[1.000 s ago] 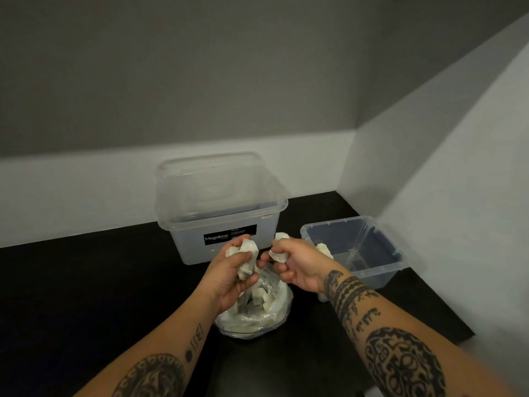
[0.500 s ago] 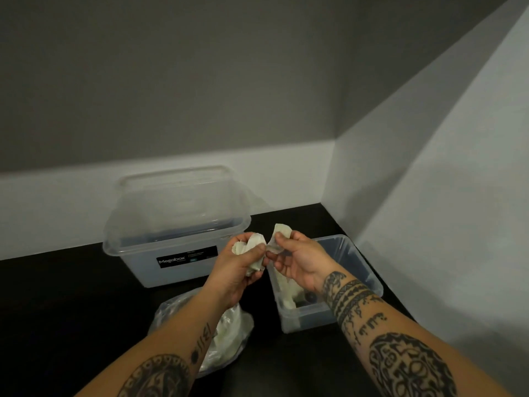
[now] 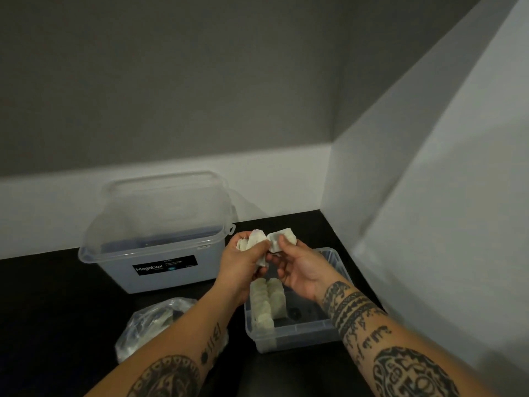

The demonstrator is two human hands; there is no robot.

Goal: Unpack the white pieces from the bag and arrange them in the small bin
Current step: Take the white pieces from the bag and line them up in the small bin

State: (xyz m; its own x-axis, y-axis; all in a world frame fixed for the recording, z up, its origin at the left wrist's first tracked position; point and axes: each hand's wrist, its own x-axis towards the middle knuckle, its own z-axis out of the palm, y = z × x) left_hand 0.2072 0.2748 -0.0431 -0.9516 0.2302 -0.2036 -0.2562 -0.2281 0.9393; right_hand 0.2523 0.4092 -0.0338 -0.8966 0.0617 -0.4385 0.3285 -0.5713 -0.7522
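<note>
Black table [image 3: 43, 310] in a grey corner, w/ a lidded box [image 3: 160, 253] centre-left. Lower left sits the bag [image 3: 148, 325]; lower centre the bin [image 3: 289, 336], two rows [image 3: 267, 299] of white pieces along its left side. Just above it, left hand [image 3: 243, 265] grips a bunch [image 3: 253, 242], fingers curled round; right hand [image 3: 300, 267] pinches one piece [image 3: 282, 237] btwn thumb & fingertips. Pieces look light, stiff, prob. brittle: hold by flat sides, gentle squeeze.

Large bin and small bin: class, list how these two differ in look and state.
The large bin is taller and wider than the small bin. The large bin carries a clear lid; the small bin stands open. The large bin bears a black label; the small bin shows none. Both are see-through plastic.
</note>
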